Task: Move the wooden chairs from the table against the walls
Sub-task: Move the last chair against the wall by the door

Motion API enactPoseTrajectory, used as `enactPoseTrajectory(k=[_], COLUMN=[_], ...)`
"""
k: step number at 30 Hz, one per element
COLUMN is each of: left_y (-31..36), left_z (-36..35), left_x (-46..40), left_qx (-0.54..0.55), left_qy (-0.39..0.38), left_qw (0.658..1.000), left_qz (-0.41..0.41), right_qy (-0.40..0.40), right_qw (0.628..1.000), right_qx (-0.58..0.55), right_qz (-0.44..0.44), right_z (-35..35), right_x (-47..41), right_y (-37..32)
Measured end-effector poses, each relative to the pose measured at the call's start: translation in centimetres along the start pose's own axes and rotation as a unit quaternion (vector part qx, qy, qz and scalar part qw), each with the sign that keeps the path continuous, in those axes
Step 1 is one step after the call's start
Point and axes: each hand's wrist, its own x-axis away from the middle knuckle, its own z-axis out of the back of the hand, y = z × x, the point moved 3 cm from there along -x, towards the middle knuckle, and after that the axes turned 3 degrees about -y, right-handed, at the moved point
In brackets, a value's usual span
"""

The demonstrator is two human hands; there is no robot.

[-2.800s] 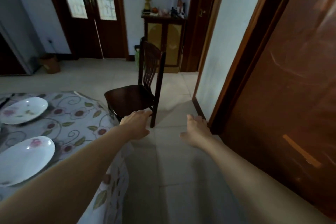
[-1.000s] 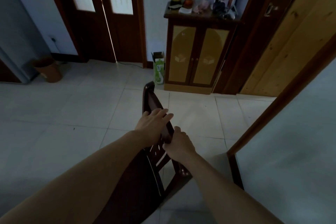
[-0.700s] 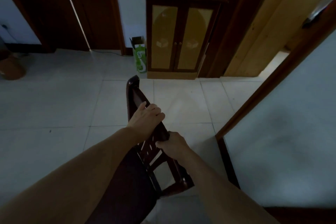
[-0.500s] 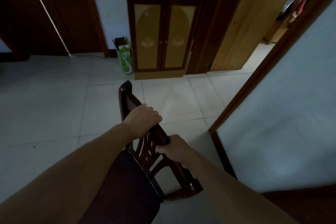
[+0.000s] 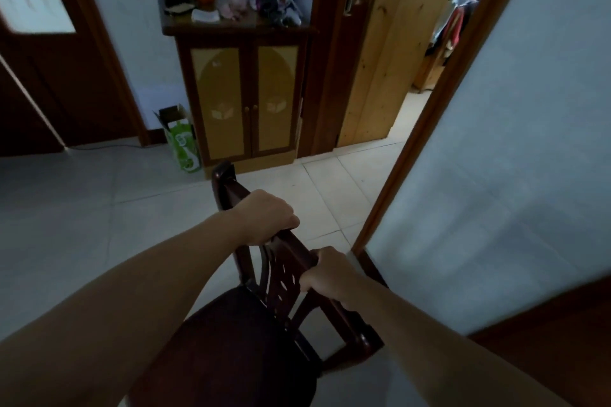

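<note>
wooden chair [image 5: 284,261]: your left hand [image 5: 266,220] and right hand [image 5: 325,269] both grip its backrest, near the cabinet [image 5: 243,99].

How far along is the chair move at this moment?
In hand: left hand and right hand both grip the backrest of the wooden chair. The chair stands on open floor near the pale wall, not yet against it. No table or other chairs in view.

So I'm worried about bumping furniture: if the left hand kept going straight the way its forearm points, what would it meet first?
Probably bare floor tiles, then the wooden door frame right of the cabinet; depth is unclear. The left hand grips the chair.
</note>
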Motion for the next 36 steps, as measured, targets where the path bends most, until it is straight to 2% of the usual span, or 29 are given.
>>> enactPoseTrajectory(k=[7, 14, 24, 30, 36], left_y=[2.9, 6.0, 10.9, 12.7, 13.1], left_z=[5.0, 10.2, 14.8, 15.5, 15.6], left_x=[-7.7, -18.7, -34.1, -40.5, -45.6], left_qx=[-0.041, -0.072, -0.065, -0.071, -0.029], left_qy=[0.017, 0.036, 0.043, 0.036, 0.034], left_qw=[0.997, 0.991, 0.988, 0.984, 0.984], left_qz=[-0.066, -0.103, -0.132, -0.162, -0.175], right_qy=[0.074, 0.124, 0.129, 0.113, 0.135], right_qw=[0.995, 0.987, 0.984, 0.986, 0.982], right_qx=[-0.059, -0.087, -0.091, -0.077, -0.021], right_qz=[-0.032, -0.056, -0.082, -0.1, -0.129], right_z=[6.4, 16.5, 30.1, 35.0, 38.8], right_x=[1.7, 0.5, -3.1, -5.4, -7.5], right_y=[3.4, 8.5, 17.5, 20.9, 22.7])
